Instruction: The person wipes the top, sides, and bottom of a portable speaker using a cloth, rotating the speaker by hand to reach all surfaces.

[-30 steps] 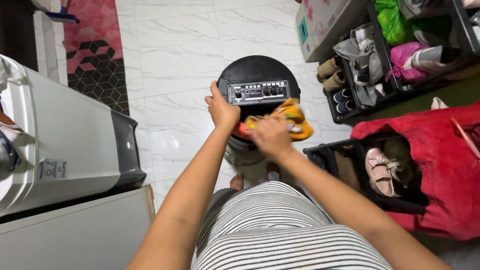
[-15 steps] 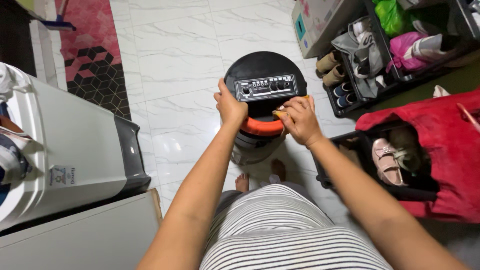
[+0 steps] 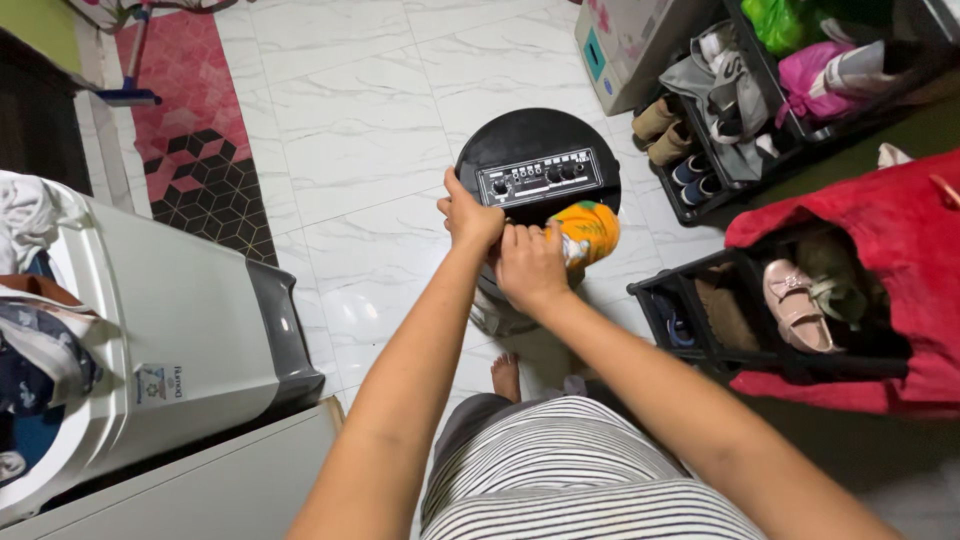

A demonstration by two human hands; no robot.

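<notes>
Round black speaker [image 3: 537, 165] stands on tiled floor [image 3: 350, 130], far centre. Left hand [image 3: 470, 215] grips near-left rim. Right hand [image 3: 530, 268], shifted inward since before, grips orange-yellow cloth [image 3: 588, 230] bunched at near edge; wiping apparently ongoing.

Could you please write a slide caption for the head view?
Both hands, left hand and right hand, wiping a round black speaker with a yellow cloth.

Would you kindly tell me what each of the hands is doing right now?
Left hand: closed on the rim of the black speaker.
Right hand: closed on the yellow-orange cloth.
</notes>
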